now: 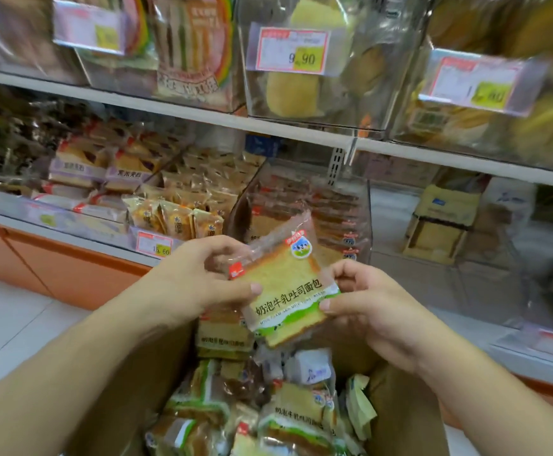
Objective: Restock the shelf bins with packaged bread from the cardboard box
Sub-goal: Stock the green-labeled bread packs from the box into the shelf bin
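A clear-wrapped slice of toast bread [288, 284] with a green band and a round cow label is held above the cardboard box [130, 383]. My left hand [202, 274] grips its left edge and my right hand [363, 301] grips its right edge. Several more bread packets [288, 413] of the same kind lie piled inside the box below. Just behind the held packet stands a clear shelf bin [363, 212] with the same bread stacked inside.
Clear bins of other bread packets [176, 218] fill the lower shelf at left. A further clear bin [482, 258] stands at right. The upper shelf [202, 116] carries bins with price tags [293, 52]. An orange shelf base [71, 268] meets the white floor at left.
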`<state>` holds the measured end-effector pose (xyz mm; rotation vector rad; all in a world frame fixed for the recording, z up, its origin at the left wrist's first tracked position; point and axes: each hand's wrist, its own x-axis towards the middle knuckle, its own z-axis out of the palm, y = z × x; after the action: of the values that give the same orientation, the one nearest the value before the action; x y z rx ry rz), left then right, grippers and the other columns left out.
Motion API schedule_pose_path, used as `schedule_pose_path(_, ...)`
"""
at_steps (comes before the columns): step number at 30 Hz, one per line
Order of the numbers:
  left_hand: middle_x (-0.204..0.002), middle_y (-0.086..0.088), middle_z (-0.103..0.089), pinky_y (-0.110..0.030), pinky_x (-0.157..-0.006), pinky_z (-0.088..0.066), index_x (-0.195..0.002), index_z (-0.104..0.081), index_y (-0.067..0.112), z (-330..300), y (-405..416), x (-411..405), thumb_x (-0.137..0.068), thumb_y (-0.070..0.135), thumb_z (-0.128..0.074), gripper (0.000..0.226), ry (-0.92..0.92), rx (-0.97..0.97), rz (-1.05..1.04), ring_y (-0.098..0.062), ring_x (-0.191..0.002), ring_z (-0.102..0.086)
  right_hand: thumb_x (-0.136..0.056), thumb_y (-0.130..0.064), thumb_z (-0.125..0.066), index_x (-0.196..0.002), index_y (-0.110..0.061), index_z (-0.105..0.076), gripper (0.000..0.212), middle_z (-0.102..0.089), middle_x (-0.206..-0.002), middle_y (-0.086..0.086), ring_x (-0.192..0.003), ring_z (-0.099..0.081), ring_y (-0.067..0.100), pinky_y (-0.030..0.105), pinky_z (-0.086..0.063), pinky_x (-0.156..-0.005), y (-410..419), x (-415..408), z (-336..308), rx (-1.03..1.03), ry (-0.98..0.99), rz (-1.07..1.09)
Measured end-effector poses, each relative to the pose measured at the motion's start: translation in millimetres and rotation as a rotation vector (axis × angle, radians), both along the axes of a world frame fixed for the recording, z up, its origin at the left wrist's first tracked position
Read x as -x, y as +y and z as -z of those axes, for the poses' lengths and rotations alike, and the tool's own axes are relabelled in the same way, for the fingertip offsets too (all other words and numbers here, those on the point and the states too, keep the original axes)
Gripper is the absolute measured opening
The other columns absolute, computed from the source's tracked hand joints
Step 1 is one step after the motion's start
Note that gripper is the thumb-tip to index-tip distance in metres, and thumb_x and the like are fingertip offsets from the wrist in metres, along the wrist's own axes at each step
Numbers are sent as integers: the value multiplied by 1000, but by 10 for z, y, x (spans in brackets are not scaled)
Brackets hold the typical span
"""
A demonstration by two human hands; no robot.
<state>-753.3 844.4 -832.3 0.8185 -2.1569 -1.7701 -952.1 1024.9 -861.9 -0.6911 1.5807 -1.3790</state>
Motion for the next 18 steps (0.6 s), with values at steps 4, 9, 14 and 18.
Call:
schedule_pose_path(4,-102,10,-77,-32,-76,-64,-108,-74,34,-118,-54,48,-78,17,-89,37,55,324,-36,-10,-95,-75,-78,-10,-85,-105,-18,-62,36,-76,-108,1,-101,-74,18,43,-59,-95,-44,-56,-24,-64,451,-22)
schedule_pose_path(9,-101,18,-73,-33,-79,-63,-109,-72,38,-287,-290,248,-78,17,-88,40,171,661,-162,-4,-97,-70,-89,-18,-78,-124,-36,-57,45,-64,-120,-24,-115,-60,-5,20,-50,-101,-174,65,-208,41,835,123)
schedule_pose_path(14,-95,21,-67,-22,-69,-52,-110,-69,42,-354,-611,610,-79,24,-88,40,65,827,-214,0,-81,-64,-97,-29,-68,-148,-32,-49,55,-52,-145,-16,-136,-45,4,18,-34,-113,-287,334,-163,-151,1279,36)
schedule_pose_path(18,-109,16,-67,-25,-81,-46,-120,-67,37,-127,-746,767,-81,25,-87,45,-22,874,-224,-5,-92,-60,-97,-35,-66,-144,-29,-56,49,-54,-144,-11,-137,-43,13,29,-37,-118,-329,491,-21,-329,1456,-129)
